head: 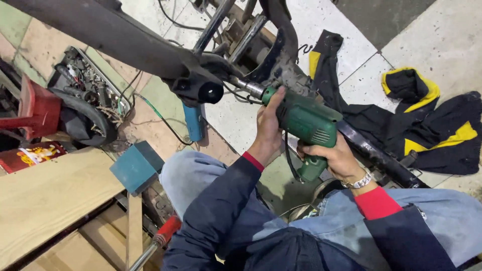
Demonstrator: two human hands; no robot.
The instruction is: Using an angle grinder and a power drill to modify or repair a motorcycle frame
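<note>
Both hands grip green drill (pixel 306 123); left hand (pixel 268 125) steadies front; right hand (pixel 334 155) wraps handle.

Pale tiled floor (pixel 452 40) under scattered workshop clutter
On it lie a crumpled black-and-yellow cloth garment (pixel 427 125), an open tray of dark metal tool bits (pixel 88 80) and a red plastic stool (pixel 35 108)

Floor (pixel 432 40) of pale speckled tiles with dark joints, one darker tile at top. Black-and-yellow jacket (pixel 427 125) lies crumpled on it. Wooden planks (pixel 45 200) lower left; red stool (pixel 35 108) beyond.
</note>
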